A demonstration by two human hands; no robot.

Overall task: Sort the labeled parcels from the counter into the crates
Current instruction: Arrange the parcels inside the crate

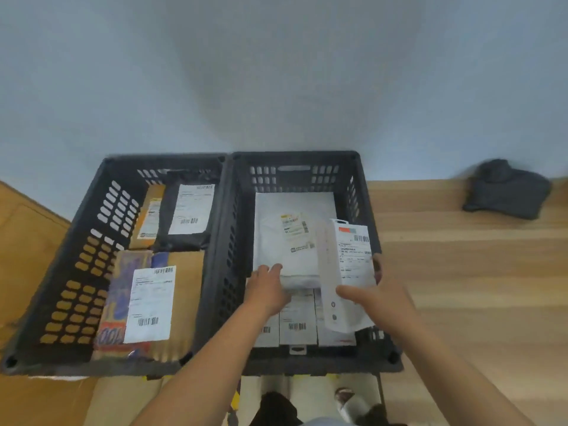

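Observation:
Two black slatted crates stand side by side. The left crate (101, 210) holds a colourful labeled parcel (138, 302), a black labeled mailer (187, 213) and a brown envelope (150, 216). Inside the right crate (362, 192) lie a white mailer (289, 232) and several white labeled boxes (298, 321). My right hand (381, 299) grips a white labeled box (347, 272), tilted over the right side of that crate. My left hand (267, 287) rests fingers-down on the near edge of the white mailer.
A wooden counter (467, 272) stretches to the right of the crates, with a dark grey folded cloth (507, 189) at its far edge. A pale wall rises behind. Below the crates my feet (347, 401) stand on the floor.

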